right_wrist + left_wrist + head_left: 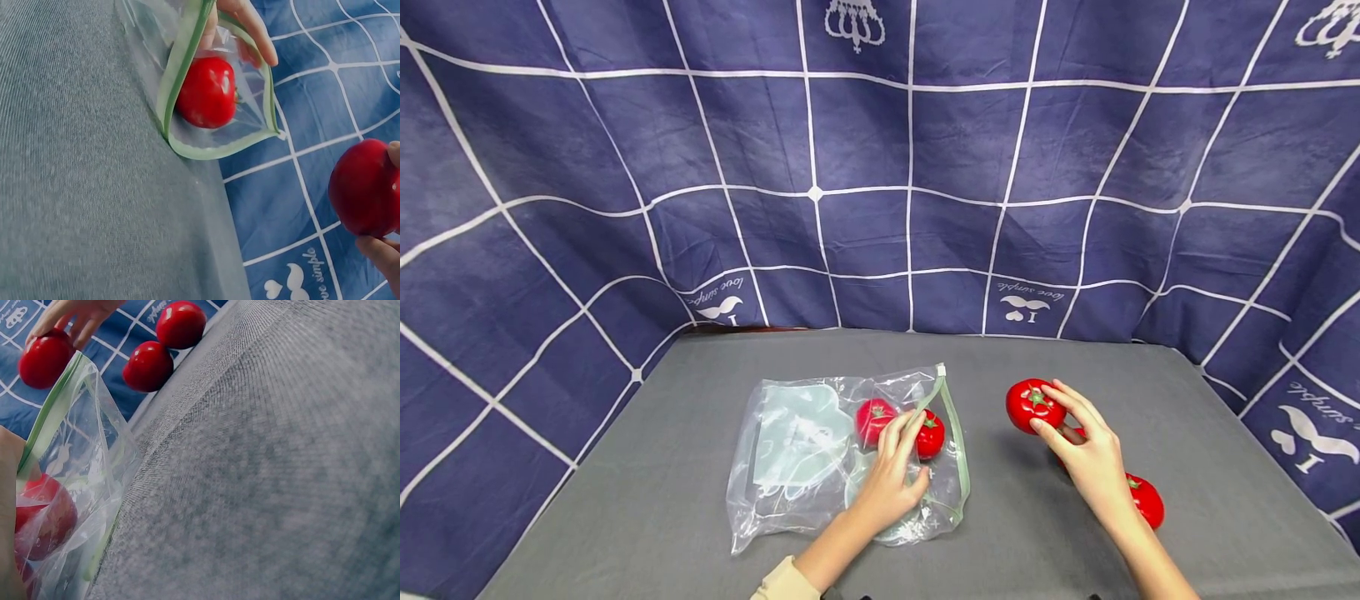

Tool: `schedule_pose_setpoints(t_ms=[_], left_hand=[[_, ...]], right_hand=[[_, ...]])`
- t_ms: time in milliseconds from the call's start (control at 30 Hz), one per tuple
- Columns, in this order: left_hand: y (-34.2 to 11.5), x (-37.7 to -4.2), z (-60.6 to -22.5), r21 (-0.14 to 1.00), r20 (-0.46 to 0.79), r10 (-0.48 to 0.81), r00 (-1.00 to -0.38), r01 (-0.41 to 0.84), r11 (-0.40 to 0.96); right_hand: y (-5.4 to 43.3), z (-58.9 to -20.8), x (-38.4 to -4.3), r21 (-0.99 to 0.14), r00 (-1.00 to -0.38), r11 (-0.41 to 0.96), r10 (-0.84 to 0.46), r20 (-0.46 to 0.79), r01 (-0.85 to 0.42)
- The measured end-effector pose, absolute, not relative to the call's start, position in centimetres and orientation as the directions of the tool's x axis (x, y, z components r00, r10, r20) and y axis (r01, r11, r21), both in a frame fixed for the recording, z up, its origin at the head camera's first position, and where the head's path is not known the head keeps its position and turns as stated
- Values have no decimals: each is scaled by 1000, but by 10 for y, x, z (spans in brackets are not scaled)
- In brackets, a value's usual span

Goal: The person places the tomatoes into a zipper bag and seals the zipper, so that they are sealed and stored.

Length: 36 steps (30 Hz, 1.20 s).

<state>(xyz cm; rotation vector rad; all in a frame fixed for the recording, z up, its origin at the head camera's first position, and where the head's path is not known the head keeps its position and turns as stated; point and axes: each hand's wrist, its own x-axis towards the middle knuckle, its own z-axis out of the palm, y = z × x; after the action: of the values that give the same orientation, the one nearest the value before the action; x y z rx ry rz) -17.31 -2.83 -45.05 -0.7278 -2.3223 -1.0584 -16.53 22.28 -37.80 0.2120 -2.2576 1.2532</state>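
My right hand (pixel 1093 462) grips a red tomato (pixel 1034 405) with a green star-shaped stem, raised above the table to the right of the clear zip bag (pixel 805 521). The left hand (pixel 891 483) pinches the bag's green-edged rim, and in the right wrist view the mouth gapes around a tomato (pixel 207 94). Two tomatoes lie inside the bag: one (pixel 874 421) deeper in, the other (pixel 931 436) near the mouth. Beside my right forearm sits a loose tomato (pixel 1145 502). Another, mostly hidden behind the right hand in the head view, shows as a tomato (pixel 149 366) in the left wrist view.
A grey cloth-covered table (pixel 647 483) lies under everything. Behind it and at both sides hangs a blue curtain (pixel 865 233) with white grid lines. Pale printed shapes (pixel 801 433) mark the bag's left part.
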Motion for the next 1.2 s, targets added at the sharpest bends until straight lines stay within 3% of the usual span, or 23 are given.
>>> schedule_pose_setpoints(t_ms=[1200], left_hand=[[-28, -174, -452, 496, 642, 267, -719, 655, 570]], right_hand=[[178, -414, -176, -857, -922, 394, 57, 382, -331]])
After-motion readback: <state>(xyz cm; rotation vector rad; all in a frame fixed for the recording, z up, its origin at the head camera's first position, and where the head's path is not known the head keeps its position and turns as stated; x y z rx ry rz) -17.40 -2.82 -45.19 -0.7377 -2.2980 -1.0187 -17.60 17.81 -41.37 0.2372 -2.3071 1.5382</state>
